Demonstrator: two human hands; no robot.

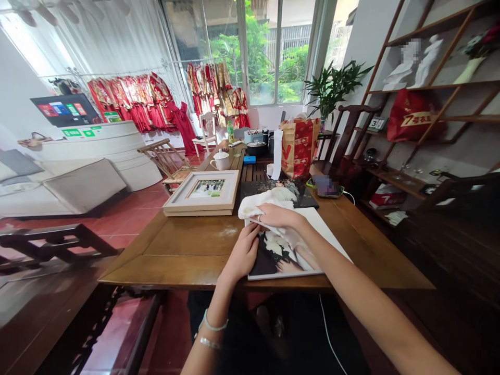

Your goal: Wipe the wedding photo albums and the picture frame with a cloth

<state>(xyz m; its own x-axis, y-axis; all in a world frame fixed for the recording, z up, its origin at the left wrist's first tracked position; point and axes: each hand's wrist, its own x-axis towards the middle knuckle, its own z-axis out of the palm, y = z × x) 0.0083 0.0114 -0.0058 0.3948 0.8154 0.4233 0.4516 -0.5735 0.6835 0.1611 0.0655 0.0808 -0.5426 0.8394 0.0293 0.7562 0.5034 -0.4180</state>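
Observation:
A mounted photo panel (pixel 267 263) with a dark picture and pale edges lies on the wooden table in front of me. My left hand (pixel 247 250) holds it at its left edge, fingers closed along the side. A bunched white cloth (pixel 255 202) is in my right hand (pixel 282 216), pressed on the upper part of the panel. Cloth and hand hide that part of the picture. Partly under and beside the panel is a white sheet or board (pixel 326 234). Just beyond lies another dark photo panel (pixel 307 194), partly covered by the cloth.
Left on the table (pixel 187 260) lies a pale framed picture (pixel 203 190), with a lidded white mug (pixel 221 160) behind. A red-and-tan paper bag (pixel 300 148) stands at the back. A phone (pixel 328 186) with a white cable lies right. Dark wooden chairs flank the table.

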